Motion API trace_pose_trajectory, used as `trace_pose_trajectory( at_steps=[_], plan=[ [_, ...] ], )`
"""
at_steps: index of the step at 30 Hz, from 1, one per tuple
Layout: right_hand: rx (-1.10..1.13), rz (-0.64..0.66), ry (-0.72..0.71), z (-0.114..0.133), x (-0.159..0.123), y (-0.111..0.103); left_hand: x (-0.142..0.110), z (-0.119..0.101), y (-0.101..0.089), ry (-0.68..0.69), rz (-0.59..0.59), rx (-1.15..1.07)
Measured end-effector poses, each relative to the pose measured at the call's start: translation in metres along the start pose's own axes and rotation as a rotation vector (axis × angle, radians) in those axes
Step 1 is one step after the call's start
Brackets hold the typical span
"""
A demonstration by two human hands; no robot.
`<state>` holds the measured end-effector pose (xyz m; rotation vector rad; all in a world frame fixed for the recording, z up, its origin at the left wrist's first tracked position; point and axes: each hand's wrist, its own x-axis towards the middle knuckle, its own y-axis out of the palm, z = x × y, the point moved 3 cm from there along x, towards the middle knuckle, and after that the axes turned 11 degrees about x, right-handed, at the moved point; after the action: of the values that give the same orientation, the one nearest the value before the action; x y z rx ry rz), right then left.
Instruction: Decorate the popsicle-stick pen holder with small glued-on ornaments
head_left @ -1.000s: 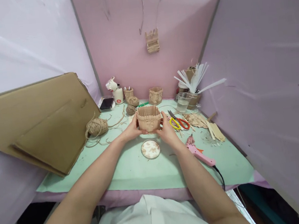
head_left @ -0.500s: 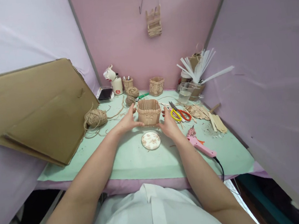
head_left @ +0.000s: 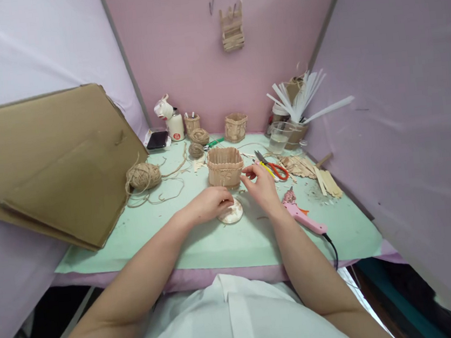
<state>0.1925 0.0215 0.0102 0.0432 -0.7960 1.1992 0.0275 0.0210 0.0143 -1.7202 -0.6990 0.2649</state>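
Observation:
A small tan basket (head_left: 226,169) with a scalloped rim stands upright on the table, just beyond my hands. In front of it lies a round white dish (head_left: 233,215) with light brown bits on it. My left hand (head_left: 212,203) reaches over the dish's left side, its fingers bent together and touching or just above the bits. Whatever is between those fingertips is hidden. Beside the basket's lower right, my right hand (head_left: 262,187) is raised with thumb and fingers apart, holding nothing.
Scissors (head_left: 274,168), a pink glue gun (head_left: 304,218) and wood strips (head_left: 328,183) lie on the right. At left are a twine ball (head_left: 143,176) and a leaning cardboard sheet (head_left: 63,171). Behind stand another basket (head_left: 236,127) and a plastic cup of liquid (head_left: 279,138).
Both hands have let go of the basket, which now stands on the table. My left hand has come down toward me onto the dish; my right hand stays close to the basket's side.

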Motion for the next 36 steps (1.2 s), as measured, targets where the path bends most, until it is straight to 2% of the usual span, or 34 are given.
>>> trace_pose_trajectory(
  at_steps=[3, 9, 17, 22, 24, 26, 30, 32, 36],
  plan=[
    [-0.005, 0.022, -0.005, 0.002, -0.001, 0.001, 0.001, -0.002, 0.004, -0.018, -0.019, 0.037],
    [0.001, 0.036, -0.004, 0.004, -0.002, 0.002, 0.002, -0.004, 0.009, -0.065, 0.032, 0.023],
    [0.04, 0.038, -0.001, 0.004, -0.003, 0.003, 0.003, -0.003, 0.017, -0.134, -0.018, -0.096],
    [0.053, -0.007, -0.021, 0.011, -0.002, -0.002, 0.003, -0.003, 0.013, -0.154, -0.061, -0.18],
    [0.093, -0.061, -0.049, 0.016, -0.002, -0.006, 0.003, -0.001, 0.007, -0.212, -0.099, -0.324],
    [0.183, -0.08, -0.068, 0.021, -0.002, -0.009, 0.002, 0.0, -0.001, -0.285, -0.156, -0.593],
    [0.455, 0.089, 0.001, 0.023, -0.004, -0.004, 0.001, 0.001, -0.012, -0.418, -0.312, -1.174],
    [0.515, 0.164, 0.016, 0.024, -0.005, -0.001, 0.001, 0.003, -0.012, -0.442, -0.362, -1.313],
    [0.463, 0.206, -0.07, 0.031, -0.008, 0.001, 0.001, 0.005, -0.006, -0.442, -0.391, -1.39]
  ],
)
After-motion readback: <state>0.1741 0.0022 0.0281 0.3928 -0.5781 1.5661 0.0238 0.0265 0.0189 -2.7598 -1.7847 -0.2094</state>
